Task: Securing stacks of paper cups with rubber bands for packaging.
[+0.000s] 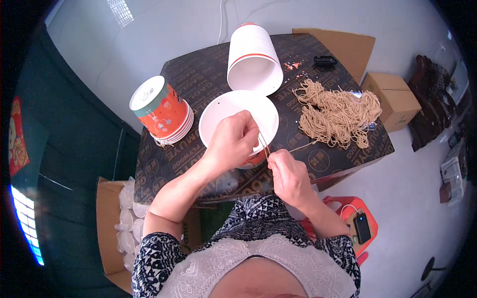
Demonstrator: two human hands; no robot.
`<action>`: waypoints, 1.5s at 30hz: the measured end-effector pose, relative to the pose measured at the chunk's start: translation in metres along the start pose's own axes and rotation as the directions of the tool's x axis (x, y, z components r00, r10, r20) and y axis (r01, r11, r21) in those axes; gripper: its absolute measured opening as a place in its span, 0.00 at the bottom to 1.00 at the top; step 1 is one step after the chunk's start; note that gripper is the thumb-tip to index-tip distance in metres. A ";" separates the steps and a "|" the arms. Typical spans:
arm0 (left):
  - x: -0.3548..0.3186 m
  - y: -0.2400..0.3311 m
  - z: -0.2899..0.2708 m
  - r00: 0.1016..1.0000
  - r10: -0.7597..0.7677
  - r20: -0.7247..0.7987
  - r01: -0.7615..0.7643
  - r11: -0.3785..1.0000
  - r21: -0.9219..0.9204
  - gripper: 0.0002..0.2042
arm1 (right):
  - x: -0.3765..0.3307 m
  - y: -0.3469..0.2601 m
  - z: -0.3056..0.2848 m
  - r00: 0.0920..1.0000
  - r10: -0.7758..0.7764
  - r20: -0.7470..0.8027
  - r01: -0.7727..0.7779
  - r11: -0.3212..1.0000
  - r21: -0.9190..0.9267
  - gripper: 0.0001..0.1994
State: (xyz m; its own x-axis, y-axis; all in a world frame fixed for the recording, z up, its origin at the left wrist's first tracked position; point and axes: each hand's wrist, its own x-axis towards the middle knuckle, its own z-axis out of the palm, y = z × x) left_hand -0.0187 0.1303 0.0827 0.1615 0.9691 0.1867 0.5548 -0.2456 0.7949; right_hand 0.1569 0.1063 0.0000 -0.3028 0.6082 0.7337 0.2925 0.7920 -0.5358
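A white-lined paper bucket [212, 113] stands mouth up at the table's near middle, with a small dark hole in its wall. Over its near right rim, my left hand [231, 136] is closed in a pinch on a thin tan cord [265, 144]. The cord runs in two strands down to my right hand [290, 179], whose fingers are curled tight around it just right of the bucket. One cord length stretches from there toward a loose tangle of tan cords [340, 118] on the right. My fingers hide where the cord meets the bucket.
A nested stack of orange-and-green buckets [161, 113] sits upside down at left. Another white stack [252, 52] lies behind on the dark plywood table [198, 64]. Small red bits [293, 65] and a black object [325, 60] are beyond. A phone [362, 227] rests on a red stool [343, 201].
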 end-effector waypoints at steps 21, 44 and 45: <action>-0.004 0.004 -0.004 0.781 0.623 0.045 -0.605 0.736 0.303 0.06 | 0.017 0.001 0.004 0.916 0.401 0.028 -0.346 0.752 0.560 0.05; -0.010 0.006 -0.003 0.918 0.389 0.078 -0.396 0.904 0.158 0.04 | 0.018 -0.008 0.000 0.800 0.569 0.191 -0.495 0.445 0.746 0.09; -0.010 0.005 -0.002 0.916 0.396 0.068 -0.401 0.900 0.171 0.04 | 0.017 -0.010 0.000 0.806 0.564 0.178 -0.482 0.452 0.751 0.09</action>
State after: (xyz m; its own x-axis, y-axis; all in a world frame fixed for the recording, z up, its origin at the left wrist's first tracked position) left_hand -0.0197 0.1193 0.0861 0.4231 0.7887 0.4460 0.5742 -0.6141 0.5414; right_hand 0.1487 0.1089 0.0180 -0.2407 0.9466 0.2146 -0.4029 0.1037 -0.9094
